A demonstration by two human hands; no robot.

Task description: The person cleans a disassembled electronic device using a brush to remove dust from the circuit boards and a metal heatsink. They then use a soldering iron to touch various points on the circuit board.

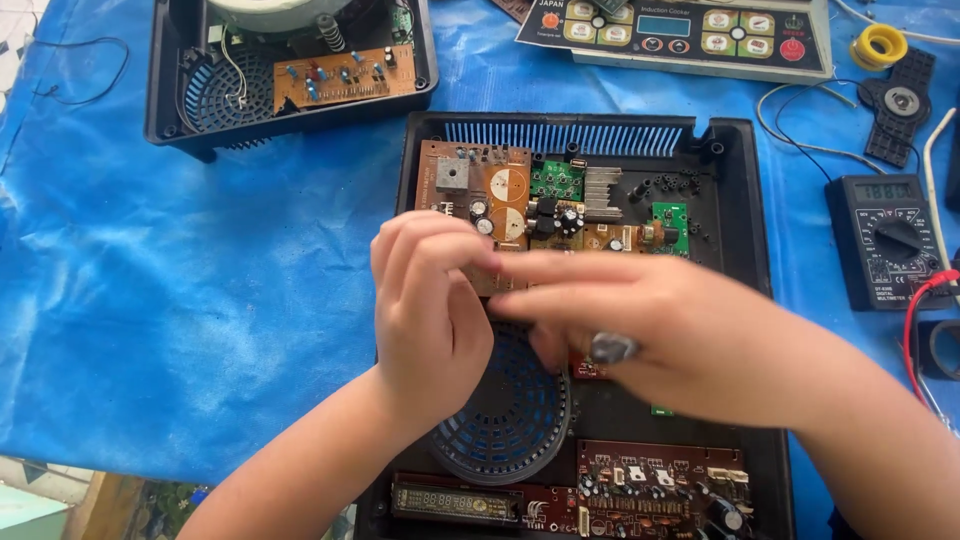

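On the blue tarp (200, 300) lies an opened black cooker housing (740, 300), bare so its brown circuit board (480, 185) can be reached, above the round fan grille (510, 420); both hands meet there, left hand (430, 310) curled, right hand (660, 320) blurred, whether either pinches anything I cannot tell.

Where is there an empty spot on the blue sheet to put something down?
The widest bare patch of blue sheet lies left of the open black case, below the second black case. It is crowded on the right, around the multimeter, wires and yellow tape roll. Both hands, left hand and right hand, cover the case's middle.
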